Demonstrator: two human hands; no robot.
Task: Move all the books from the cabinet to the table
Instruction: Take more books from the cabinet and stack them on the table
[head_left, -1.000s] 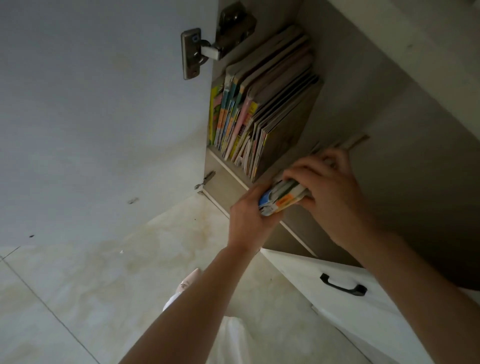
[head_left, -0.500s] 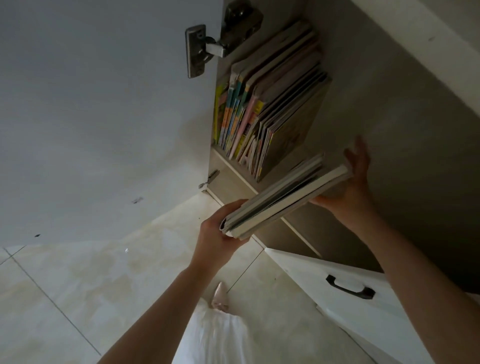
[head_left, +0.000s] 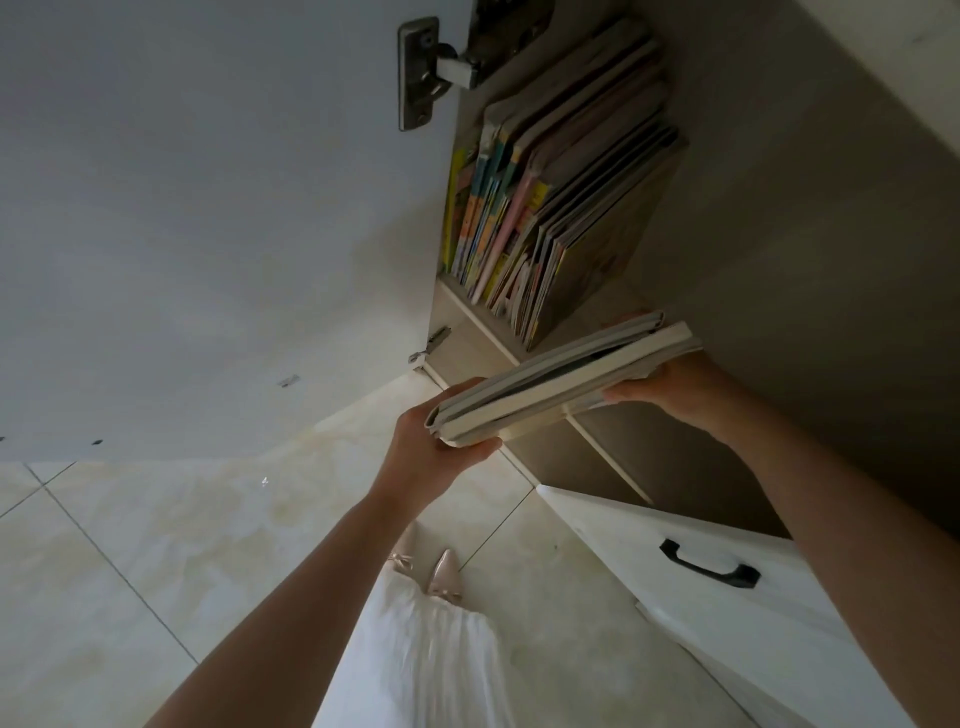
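Note:
A small stack of thin books (head_left: 561, 382) lies flat in the air just outside the cabinet (head_left: 789, 218), page edges toward me. My left hand (head_left: 431, 447) grips its near end, fingers curled under it. My right hand (head_left: 680, 384) holds the far end from below, with its fingers hidden behind the stack. Inside the cabinet a row of upright books (head_left: 545, 208) with colourful spines stands on the shelf (head_left: 483, 327), leaning left.
The open cabinet door (head_left: 208, 218) with its metal hinge (head_left: 421, 73) fills the left. A white lower door (head_left: 727, 597) with a black handle (head_left: 709, 569) stands open at the right. Tiled floor (head_left: 156, 561) lies below, with my white skirt and shoes.
The stack has come out of the cabinet, turned flat and moved toward me. My right hand shifted from gripping the top of the books to supporting their far end.

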